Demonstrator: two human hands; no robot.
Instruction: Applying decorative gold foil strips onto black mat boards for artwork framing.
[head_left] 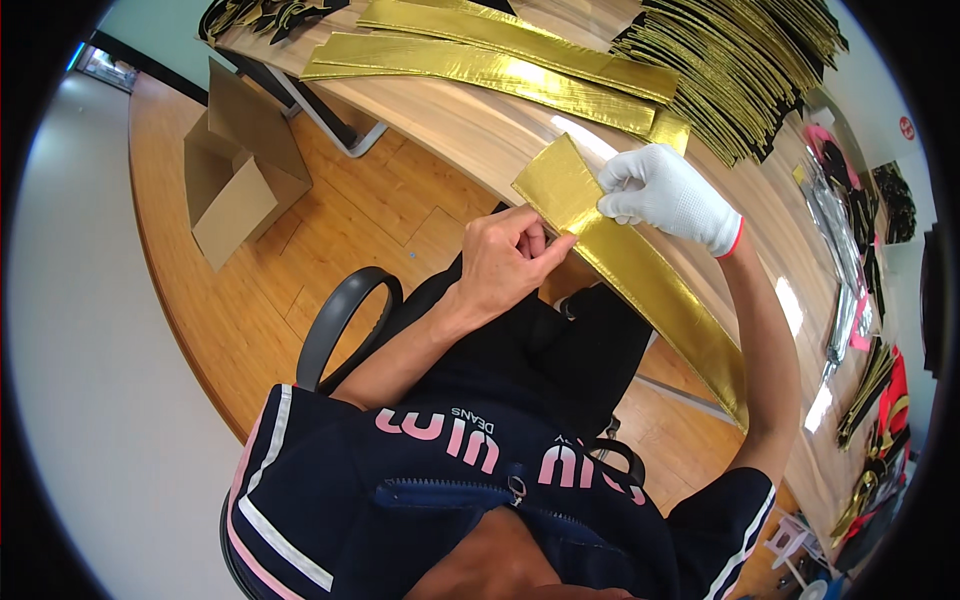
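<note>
A long shiny gold fabric strip (655, 293) runs from the table's near edge down toward my right forearm. Close to its upper end, a crosswise fold or overlap separates a short flap (560, 180) from the long part. Bare, my left hand (507, 258) pinches the near edge at this crease between thumb and fingers. My right hand (668, 196), in a white knitted glove with a red cuff edge, grips the opposite edge with thumb and curled fingers. Its fingertips partly hide the crease.
More gold strips (480, 72) lie flat across the far side of the wooden table (470, 148). A dense stack of gold-edged black pieces (725, 70) sits beside them. Silver and pink items (845, 260) line the right side. An open cardboard box (245, 170) stands on the floor at left.
</note>
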